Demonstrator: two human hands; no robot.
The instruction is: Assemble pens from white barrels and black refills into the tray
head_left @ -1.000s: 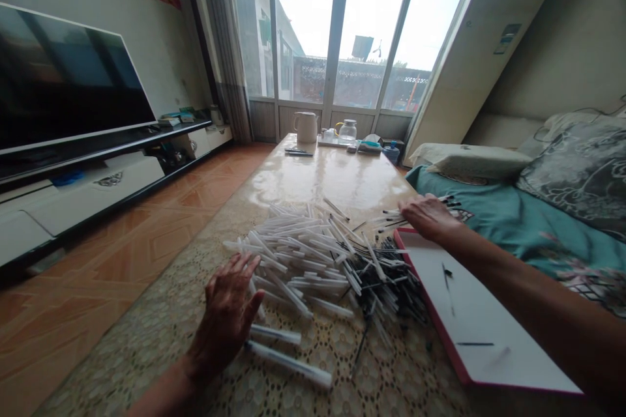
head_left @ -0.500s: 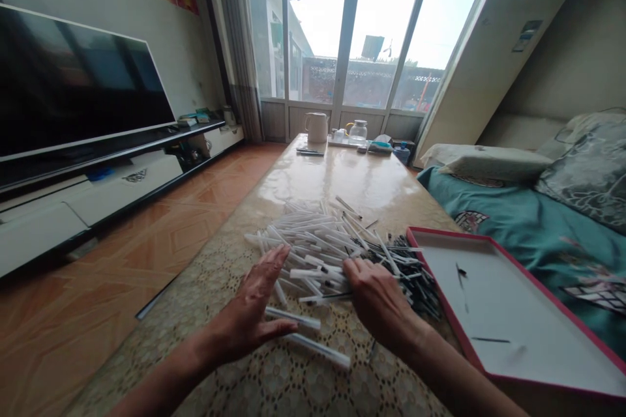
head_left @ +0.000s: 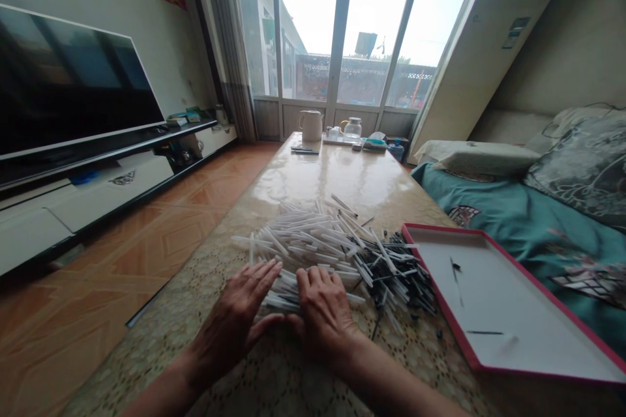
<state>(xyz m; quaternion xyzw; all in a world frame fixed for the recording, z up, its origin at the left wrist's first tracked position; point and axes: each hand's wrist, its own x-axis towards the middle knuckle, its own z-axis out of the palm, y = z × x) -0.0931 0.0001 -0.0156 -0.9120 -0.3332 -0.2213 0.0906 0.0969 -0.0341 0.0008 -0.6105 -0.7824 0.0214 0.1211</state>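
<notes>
A heap of translucent white pen barrels lies on the table, with black pen parts mixed in along its right side. My left hand rests at the heap's near left edge, open, its fingers stretched out and thumb apart. Just across from it, my right hand lies palm down over the near barrels, fingers spread a little and bent at the knuckles. Several barrels sit in the narrow gap between both hands, touching them. My thumbs nearly meet. What lies under the right palm is hidden.
A shallow red-rimmed white box stands at the right with a few dark thin parts inside. At the table's far end are a kettle, a glass pot and a tissue pack. A sofa borders the right.
My right hand has moved left from the heap's middle towards my left hand. Loose barrels that lay in front are now gathered between the hands. The view has shifted slightly right.
</notes>
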